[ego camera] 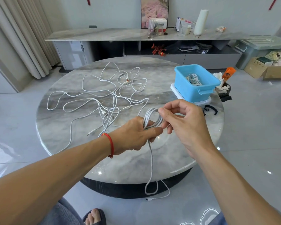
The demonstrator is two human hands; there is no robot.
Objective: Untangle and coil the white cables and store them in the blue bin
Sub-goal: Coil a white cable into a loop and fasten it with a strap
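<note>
Bare forearms; red cord bracelet (111,144) on left wrist; perhaps dark sandal (102,213).

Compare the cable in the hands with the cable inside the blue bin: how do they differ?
The held cable is only partly coiled; its tail hangs past the table edge. The binned cable is a finished bundle. The left hand grips one; the right hand pinches its loop; nobody touches the other, in the blue bin. Both are white.

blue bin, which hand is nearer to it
Right. The right hand is just in front of the blue bin, pinching the cable coil; the left hand grips the coil further away.
</note>
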